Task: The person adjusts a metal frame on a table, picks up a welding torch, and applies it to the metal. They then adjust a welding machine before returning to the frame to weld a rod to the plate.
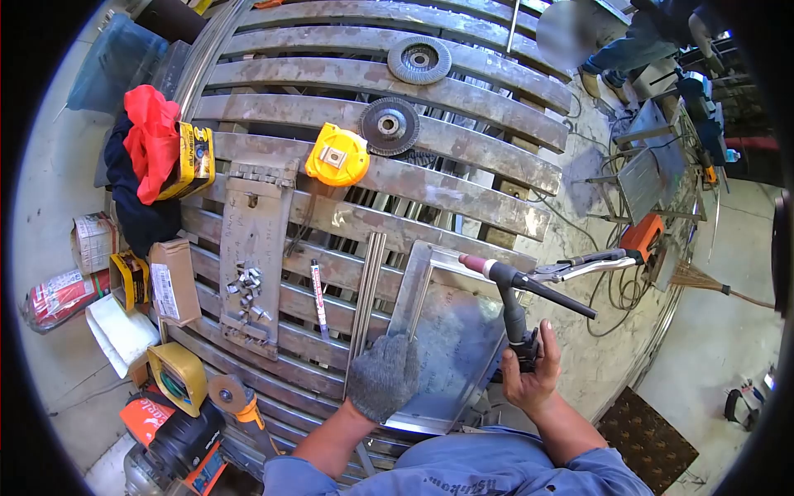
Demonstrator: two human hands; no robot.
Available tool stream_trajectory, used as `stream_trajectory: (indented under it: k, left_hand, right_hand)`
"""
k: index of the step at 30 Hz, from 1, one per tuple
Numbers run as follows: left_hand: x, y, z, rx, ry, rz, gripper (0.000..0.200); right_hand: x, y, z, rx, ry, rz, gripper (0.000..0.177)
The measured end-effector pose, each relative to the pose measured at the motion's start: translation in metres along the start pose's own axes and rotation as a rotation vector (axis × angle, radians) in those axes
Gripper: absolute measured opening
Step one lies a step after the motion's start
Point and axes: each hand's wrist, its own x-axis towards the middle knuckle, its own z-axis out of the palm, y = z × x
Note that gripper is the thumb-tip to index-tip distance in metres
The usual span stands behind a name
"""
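Observation:
My bare right hand [533, 368] is closed round the lower handle of a black welding torch [514, 310], whose pinkish cup points to the upper left. My left hand [383, 379], in a grey knit glove, rests at the left edge of a rectangular metal frame with a sheet in it [455, 331]. Its fingers are hard to make out against the metal. Left of the glove lie thin metal rods [366, 289] and a white and red marker [318, 299]. Locking pliers [583, 266] reach the frame's upper right corner.
On the slatted table [331, 112] are a yellow tape measure [337, 155], two grinding discs [419, 59], and a metal plate [248, 223] with small parts. An angle grinder [237, 401] is at the lower left. A person [641, 41] stands at the upper right.

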Motion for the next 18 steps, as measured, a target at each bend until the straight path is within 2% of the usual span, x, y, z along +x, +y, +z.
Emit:
stream_trajectory:
  k: [4, 10, 18]
  left_hand:
    - [0.001, 0.003, -0.005, -0.026, -0.027, -0.051, 0.017]
    - [0.003, 0.003, -0.006, -0.018, -0.024, -0.046, 0.018]
    - [0.001, 0.001, -0.005, 0.063, -0.016, 0.014, 0.028]
  right_hand:
    - [-0.009, 0.007, 0.001, 0.029, -0.003, 0.055, 0.077]
    - [0.009, -0.001, 0.0, -0.063, -0.018, -0.045, 0.074]
    - [0.008, -0.002, 0.003, -0.055, -0.02, -0.043, 0.074]
